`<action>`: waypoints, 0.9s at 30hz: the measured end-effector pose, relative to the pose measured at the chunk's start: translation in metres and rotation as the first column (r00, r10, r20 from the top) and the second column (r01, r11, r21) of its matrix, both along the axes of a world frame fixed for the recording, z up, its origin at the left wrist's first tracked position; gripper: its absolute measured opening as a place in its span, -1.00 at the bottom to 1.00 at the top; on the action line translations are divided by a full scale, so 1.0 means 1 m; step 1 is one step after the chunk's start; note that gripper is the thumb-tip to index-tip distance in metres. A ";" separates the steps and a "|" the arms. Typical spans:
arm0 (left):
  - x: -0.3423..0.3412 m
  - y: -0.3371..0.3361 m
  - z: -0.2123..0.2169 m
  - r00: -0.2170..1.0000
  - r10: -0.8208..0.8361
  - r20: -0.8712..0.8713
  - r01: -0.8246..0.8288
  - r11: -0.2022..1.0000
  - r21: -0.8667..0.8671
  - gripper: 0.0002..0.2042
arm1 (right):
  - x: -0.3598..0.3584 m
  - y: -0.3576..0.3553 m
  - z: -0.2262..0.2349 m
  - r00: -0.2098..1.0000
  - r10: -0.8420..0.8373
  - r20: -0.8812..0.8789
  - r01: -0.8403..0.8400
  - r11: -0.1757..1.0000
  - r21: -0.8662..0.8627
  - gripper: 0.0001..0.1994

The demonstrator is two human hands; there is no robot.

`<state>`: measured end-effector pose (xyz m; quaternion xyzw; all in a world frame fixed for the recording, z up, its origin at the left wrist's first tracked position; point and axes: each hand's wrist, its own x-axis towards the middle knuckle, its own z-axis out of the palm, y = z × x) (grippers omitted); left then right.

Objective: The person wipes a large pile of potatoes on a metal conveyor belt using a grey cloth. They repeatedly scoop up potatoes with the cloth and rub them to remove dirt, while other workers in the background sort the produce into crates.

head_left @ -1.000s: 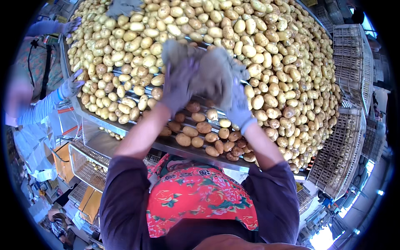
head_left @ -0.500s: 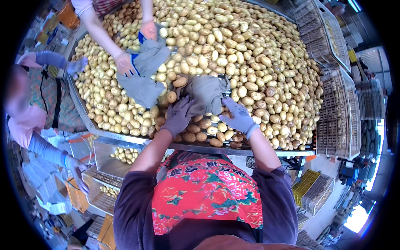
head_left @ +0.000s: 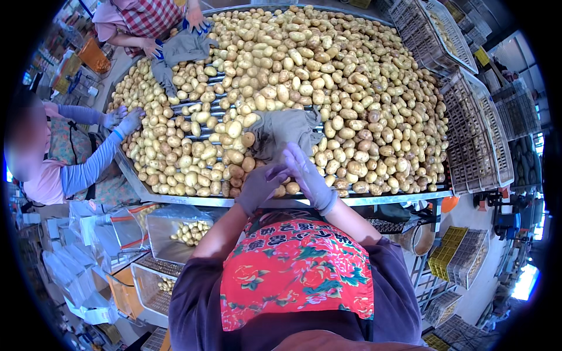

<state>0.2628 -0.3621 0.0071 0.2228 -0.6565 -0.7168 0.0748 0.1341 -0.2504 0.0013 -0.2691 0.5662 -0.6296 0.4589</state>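
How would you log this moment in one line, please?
left hand: gloved, near right hand; right hand: gloved, open; grey cloth: lying amid potatoes

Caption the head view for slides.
Purple-gloved left hand and right hand near crumpled grey cloth on oval yellow potatoes.

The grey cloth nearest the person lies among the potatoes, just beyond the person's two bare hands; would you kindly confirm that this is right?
Not quite: the person's left hand and right hand are not bare; the head view shows both in greyish-purple gloves. The grey cloth does lie among the potatoes, just beyond them.
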 end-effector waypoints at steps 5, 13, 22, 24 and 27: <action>0.022 0.000 -0.028 0.983 0.072 0.169 -0.044 0.985 -0.164 -0.61 | 0.027 -0.007 -0.028 0.888 -0.052 0.457 0.119 0.986 -0.118 -0.65; 0.043 -0.004 -0.016 0.973 0.054 0.224 0.062 0.876 -0.478 -0.64 | 0.045 -0.002 -0.042 0.994 -0.006 0.112 0.010 0.999 -0.035 -0.60; 0.046 0.005 -0.023 0.993 0.009 0.117 0.047 0.883 -0.466 -0.74 | 0.061 0.009 -0.057 0.991 -0.129 0.048 0.132 0.988 -0.080 -0.58; 0.051 0.005 -0.028 0.992 0.022 0.122 0.038 0.880 -0.474 -0.75 | 0.062 0.012 0.003 0.985 -0.010 0.172 0.030 0.993 -0.117 -0.72; 0.046 0.013 -0.042 0.991 0.014 0.135 0.053 0.876 -0.479 -0.75 | 0.058 0.023 0.011 0.980 -0.025 0.199 0.039 0.997 -0.064 -0.81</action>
